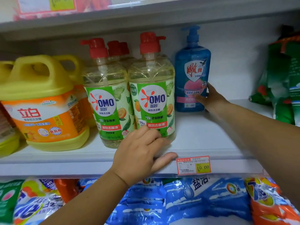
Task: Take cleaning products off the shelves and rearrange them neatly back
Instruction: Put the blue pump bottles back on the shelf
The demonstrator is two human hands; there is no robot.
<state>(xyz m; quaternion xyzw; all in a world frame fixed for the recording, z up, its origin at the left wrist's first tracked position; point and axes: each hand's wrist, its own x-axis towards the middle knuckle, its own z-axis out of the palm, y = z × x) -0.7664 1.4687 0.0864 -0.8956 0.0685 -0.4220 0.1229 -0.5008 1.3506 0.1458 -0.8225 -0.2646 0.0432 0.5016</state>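
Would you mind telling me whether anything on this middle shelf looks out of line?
Yes: the blue pump bottle stands alone, set well back from the front row of OMO bottles. The right hand grips it.

The right OMO bottle is moulded in clear, glossy plastic and wrapped in a shiny film label. Left of it, the yellow jug is formed in opaque, smooth plastic; right of it, the blue bottle in translucent glossy plastic. Beneath it, the shelf is coated matt white; the detergent bags are made of crinkled glossy film.
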